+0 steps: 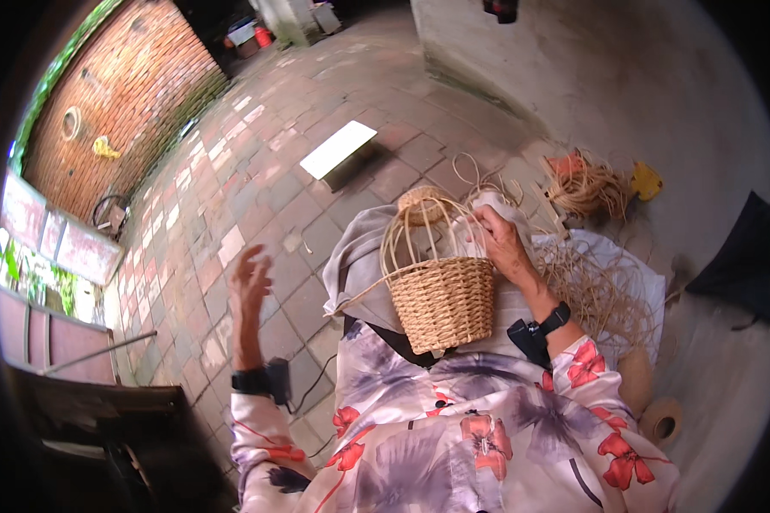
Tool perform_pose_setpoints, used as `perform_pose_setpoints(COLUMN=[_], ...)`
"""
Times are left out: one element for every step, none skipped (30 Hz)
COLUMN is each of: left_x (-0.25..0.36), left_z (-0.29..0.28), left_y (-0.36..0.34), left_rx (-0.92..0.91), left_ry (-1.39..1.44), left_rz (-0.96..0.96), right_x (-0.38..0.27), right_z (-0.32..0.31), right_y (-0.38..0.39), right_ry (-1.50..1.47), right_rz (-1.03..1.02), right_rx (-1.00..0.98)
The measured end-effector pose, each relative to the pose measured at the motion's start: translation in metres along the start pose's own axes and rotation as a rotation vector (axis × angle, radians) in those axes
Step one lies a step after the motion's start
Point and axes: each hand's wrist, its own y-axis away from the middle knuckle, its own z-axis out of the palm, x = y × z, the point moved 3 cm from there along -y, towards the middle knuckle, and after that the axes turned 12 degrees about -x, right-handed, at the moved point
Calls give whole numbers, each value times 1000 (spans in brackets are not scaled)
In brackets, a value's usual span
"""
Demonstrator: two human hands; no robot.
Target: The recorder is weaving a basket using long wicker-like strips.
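A half-woven basket (443, 303) of tan plant fibre rests tilted on my lap, with bare stakes (415, 231) rising and bending over above its woven wall. My right hand (502, 245) is closed at the basket's right upper edge, its fingers pinching among the stakes. Off to the left, my left hand (250, 282) is raised in the air, away from the basket, its fingers loosely curled and apart with nothing visible in them. A loose strand (359, 297) sticks out leftward from the basket's rim. Under the basket lies a grey cloth (351, 265) over my legs.
A small round woven piece (425, 203) sits beyond the basket. Bundled fibre (589, 190) and loose strands (603, 295) on a white sheet (656, 299) lie to the right. A low white-topped stool (338, 150) stands ahead on the paved floor (274, 201); a wall (659, 111) rises at right.
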Motion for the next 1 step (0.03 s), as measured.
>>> perform_pose_setpoints(left_x=[6], left_z=[8], left_y=[-7], left_rx=[-33], left_ry=[-13], left_rz=[9], right_x=[-3], right_z=[-2], right_y=[2], right_ry=[20], right_rz=[-23], right_rx=[25])
